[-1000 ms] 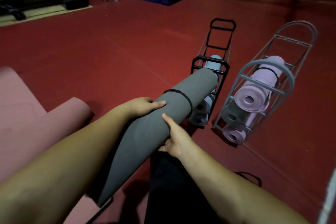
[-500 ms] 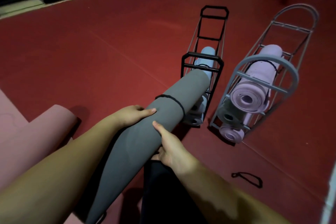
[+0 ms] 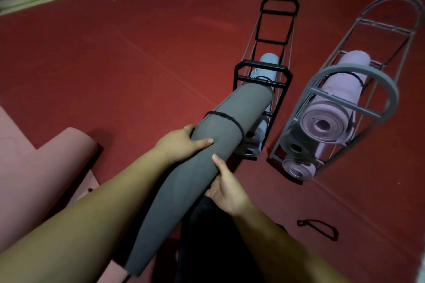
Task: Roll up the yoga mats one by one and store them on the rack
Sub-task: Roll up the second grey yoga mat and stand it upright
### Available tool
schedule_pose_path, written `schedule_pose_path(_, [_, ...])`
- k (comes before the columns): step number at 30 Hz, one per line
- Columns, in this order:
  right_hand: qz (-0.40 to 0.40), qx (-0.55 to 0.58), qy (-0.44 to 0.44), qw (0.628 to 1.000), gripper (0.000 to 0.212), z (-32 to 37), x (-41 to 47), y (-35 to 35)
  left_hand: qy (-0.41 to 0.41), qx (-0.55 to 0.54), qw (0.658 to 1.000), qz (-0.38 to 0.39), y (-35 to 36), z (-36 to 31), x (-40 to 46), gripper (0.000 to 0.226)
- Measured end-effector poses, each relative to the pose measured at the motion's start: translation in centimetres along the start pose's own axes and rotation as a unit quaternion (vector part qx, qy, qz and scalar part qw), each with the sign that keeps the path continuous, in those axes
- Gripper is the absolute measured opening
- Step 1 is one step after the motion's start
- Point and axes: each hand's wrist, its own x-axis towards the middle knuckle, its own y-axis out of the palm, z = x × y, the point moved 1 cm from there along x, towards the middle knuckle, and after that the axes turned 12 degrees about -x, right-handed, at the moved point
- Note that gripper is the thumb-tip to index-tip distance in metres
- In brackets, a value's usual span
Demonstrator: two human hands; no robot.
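Note:
A rolled grey yoga mat [image 3: 188, 181] with a black strap [image 3: 226, 119] round it points up and away from me. My left hand [image 3: 181, 143] grips its upper side just below the strap, and my right hand [image 3: 226, 187] holds it from underneath on the right. The roll's far end sits in front of the black wire rack [image 3: 262, 71], which holds light blue rolled mats [image 3: 268, 63]. A grey wire rack [image 3: 368, 89] to the right holds lilac rolled mats [image 3: 326, 122] and a dark grey one [image 3: 294, 145].
A pink mat [image 3: 46, 167] lies partly unrolled on the red floor at the left. A loose black strap [image 3: 319, 230] lies on the floor at the lower right. Dark equipment and a blue block stand along the far edge.
The grey roll has come closer to the black rack and sits lower in front of it. Both hands keep the same hold on it.

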Motion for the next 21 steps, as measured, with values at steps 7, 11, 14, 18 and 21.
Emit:
schedule_pose_path(7, [-0.037, 0.013, -0.030, 0.999, 0.063, 3.2, 1.5, -3.5, 0.029, -0.148, 0.988, 0.036, 1.2, 0.0, 0.9, 0.079])
schedule_pose_path(11, [-0.058, 0.000, -0.038, 0.998, 0.060, 5.3, 3.1, -5.5, 0.013, -0.191, 0.981, 0.025, 1.9, -0.1, 1.8, 0.085])
schedule_pose_path(14, [-0.073, -0.016, -0.037, 0.997, 0.052, 6.8, 4.4, -6.4, -0.030, -0.206, 0.977, 0.048, 2.2, 0.1, 2.6, 0.090])
schedule_pose_path(18, [-0.088, -0.018, -0.034, 0.995, 0.051, 8.7, 5.8, -7.5, -0.065, -0.206, 0.972, 0.089, 2.4, 0.0, 3.6, 0.096])
schedule_pose_path(21, [-0.092, -0.023, -0.038, 0.995, 0.049, 10.2, 6.6, -8.3, -0.048, -0.175, 0.979, 0.097, 2.7, -1.0, 4.6, 0.094])
